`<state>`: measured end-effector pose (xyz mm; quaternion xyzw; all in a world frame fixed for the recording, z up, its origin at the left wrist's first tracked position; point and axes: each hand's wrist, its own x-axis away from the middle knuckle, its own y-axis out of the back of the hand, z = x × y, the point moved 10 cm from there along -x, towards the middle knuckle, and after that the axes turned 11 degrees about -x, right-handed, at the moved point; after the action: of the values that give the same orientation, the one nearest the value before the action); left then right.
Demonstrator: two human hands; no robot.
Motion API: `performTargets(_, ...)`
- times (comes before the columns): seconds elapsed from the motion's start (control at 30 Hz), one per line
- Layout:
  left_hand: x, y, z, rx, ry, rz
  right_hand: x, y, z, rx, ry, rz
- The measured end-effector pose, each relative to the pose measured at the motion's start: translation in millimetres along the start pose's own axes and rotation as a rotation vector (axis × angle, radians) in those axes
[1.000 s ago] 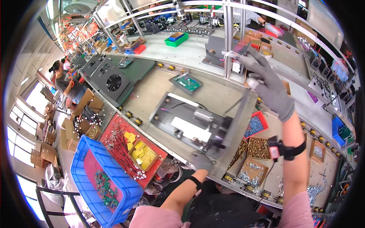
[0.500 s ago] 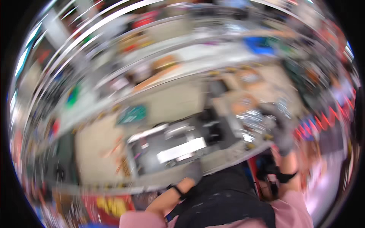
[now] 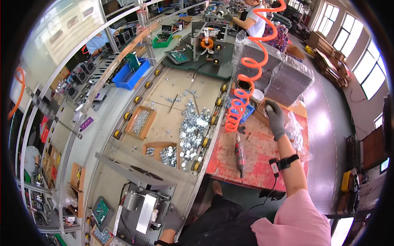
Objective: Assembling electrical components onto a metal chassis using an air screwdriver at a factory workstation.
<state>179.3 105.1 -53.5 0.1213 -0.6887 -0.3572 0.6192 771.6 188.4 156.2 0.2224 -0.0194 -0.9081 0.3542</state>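
Note:
My right hand [image 3: 275,119], in a grey glove, reaches across a red-topped bench to a cardboard box [image 3: 259,113]. Its fingers are curled; what they hold, if anything, I cannot make out. At the lower edge, my gloved left hand [image 3: 173,219] lies at the right side of an opened metal chassis [image 3: 137,217], its fingers stretched out. Inside the chassis are a bright metal plate [image 3: 146,214] and a ribbed metal cylinder [image 3: 131,201]. On the bench, nearer to me than the right hand, lies a red and grey power screwdriver [image 3: 240,155].
A coiled orange air hose [image 3: 246,78] hangs above the bench. Loose nuts and washers [image 3: 191,131] spread over the roller conveyor's board, beside cardboard trays of small fasteners [image 3: 140,121]. A plastic-wrapped grey block [image 3: 275,69] stands behind the bench. Another person [image 3: 254,22] is farther back.
My view has swung right toward the red bench. My right hand has gone from the metal parts on the conveyor to the cardboard box; my left hand stays beside the chassis.

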Motion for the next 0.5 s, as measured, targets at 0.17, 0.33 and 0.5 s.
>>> performTargets(0.17,-32,24,-19,-0.044,0.079,0.045,-156,7,-180,0.252,-0.033,0.070)
performTargets(0.33,-46,46,-27,-0.027,0.153,0.118,-231,-55,-202,0.124,0.049,0.091)
performTargets(0.5,-46,58,-34,0.042,0.173,0.061,-151,-37,-166,0.122,0.132,-0.026)
